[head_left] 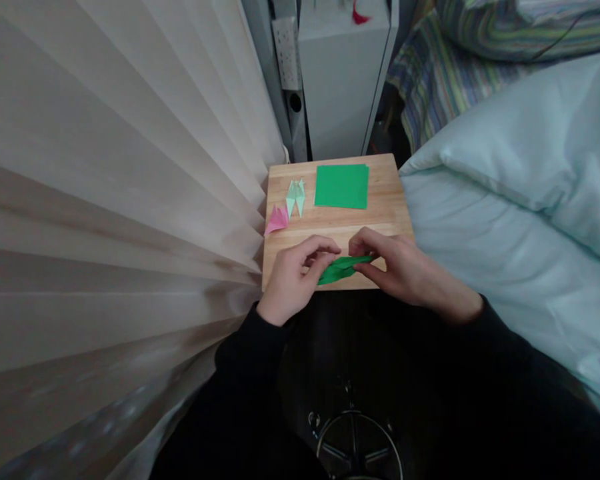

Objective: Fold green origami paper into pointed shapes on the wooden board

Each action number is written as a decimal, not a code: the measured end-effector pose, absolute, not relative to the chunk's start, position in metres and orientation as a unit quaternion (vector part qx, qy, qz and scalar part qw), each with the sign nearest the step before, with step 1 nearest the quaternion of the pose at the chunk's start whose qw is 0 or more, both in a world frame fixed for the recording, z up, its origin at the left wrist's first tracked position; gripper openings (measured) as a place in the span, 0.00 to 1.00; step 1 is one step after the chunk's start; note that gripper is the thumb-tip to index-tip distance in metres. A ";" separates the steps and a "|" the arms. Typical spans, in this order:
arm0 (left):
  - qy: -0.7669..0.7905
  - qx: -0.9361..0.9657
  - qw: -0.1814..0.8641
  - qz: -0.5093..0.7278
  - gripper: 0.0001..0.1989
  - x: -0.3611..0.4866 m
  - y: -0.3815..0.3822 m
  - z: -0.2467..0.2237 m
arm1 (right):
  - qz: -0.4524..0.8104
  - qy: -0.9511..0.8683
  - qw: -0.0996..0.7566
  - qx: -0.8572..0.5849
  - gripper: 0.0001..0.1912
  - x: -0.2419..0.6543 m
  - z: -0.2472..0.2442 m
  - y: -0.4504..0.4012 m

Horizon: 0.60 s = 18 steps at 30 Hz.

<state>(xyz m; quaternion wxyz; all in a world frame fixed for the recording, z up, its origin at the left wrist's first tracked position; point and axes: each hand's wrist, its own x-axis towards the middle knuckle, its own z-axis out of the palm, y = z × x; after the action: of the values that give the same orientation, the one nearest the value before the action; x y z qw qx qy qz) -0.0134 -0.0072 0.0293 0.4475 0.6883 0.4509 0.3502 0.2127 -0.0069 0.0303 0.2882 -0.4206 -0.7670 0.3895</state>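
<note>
Folded green paper (341,269) is partly hidden by the left hand (295,275); the round metal base (356,453) is cropped below.

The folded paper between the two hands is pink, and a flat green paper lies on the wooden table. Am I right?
Almost! The folded paper between the left hand and the right hand is green, not pink, as the head view shows. And yes, a flat green paper lies on the wooden table.
</note>
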 end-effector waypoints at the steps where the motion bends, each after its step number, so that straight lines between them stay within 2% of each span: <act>1: 0.447 0.678 0.468 0.349 0.06 -0.010 -0.008 0.028 | 0.402 -0.757 0.302 -0.418 0.10 0.213 0.032 -0.007; 4: 0.429 0.635 0.525 0.370 0.02 -0.003 -0.009 0.026 | 0.436 -0.713 0.348 -0.425 0.10 0.212 0.036 -0.007; 8: 0.414 0.565 0.602 0.384 0.05 0.002 -0.010 0.022 | 0.456 -0.663 0.393 -0.445 0.12 0.208 0.037 -0.007; 13: 0.462 0.473 0.601 0.448 0.15 0.004 -0.010 0.017 | 0.421 -0.626 0.450 -0.479 0.12 0.197 0.033 -0.009; 18: 0.475 0.403 0.584 0.520 0.27 0.005 -0.009 0.019 | 0.467 -0.620 0.416 -0.474 0.13 0.182 0.028 -0.016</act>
<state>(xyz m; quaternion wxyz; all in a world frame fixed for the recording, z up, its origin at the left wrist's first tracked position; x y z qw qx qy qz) 0.0048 -0.0090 0.0185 0.5836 0.4033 0.4754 0.5204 0.1821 -0.0163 0.0282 0.4162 -0.4741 -0.6199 0.4667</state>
